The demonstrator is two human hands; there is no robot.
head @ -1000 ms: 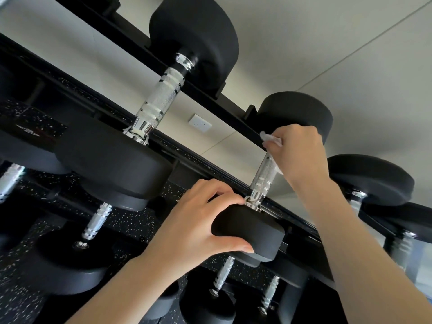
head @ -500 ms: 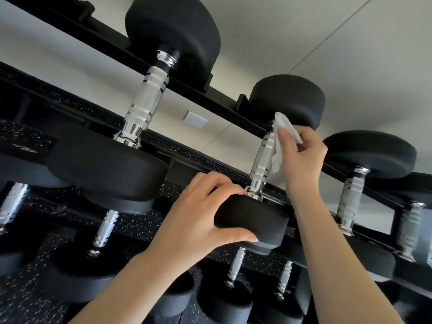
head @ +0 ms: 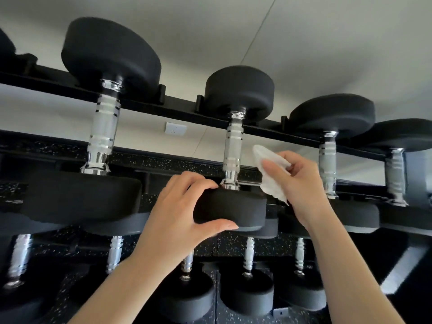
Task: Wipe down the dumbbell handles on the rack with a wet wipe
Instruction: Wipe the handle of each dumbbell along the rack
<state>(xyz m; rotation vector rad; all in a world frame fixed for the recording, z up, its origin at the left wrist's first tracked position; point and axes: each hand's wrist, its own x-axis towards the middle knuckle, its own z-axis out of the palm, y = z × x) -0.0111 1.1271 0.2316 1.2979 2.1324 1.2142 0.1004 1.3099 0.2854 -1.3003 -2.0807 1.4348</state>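
Observation:
A black dumbbell with a chrome knurled handle (head: pixel 233 146) sits on the top tier of the black rack (head: pixel 182 112). My left hand (head: pixel 184 211) grips its near rubber head (head: pixel 243 210), fingers over the top and thumb underneath. My right hand (head: pixel 301 183) holds a white wet wipe (head: pixel 268 169) just right of that handle, a small gap apart from the chrome. Neighbouring dumbbell handles stand to the left (head: pixel 102 134) and right (head: pixel 327 164) on the same tier.
More dumbbells fill the lower tier, with chrome handles (head: pixel 249 256) showing below my arms. A speckled black floor lies beneath. The pale wall behind carries a white socket (head: pixel 175 129). Dumbbell heads sit close together along the rail.
My right hand has come off the handle and moved right and down with the wipe. The view shifted so the rack looks more level. My left hand keeps its grip on the head.

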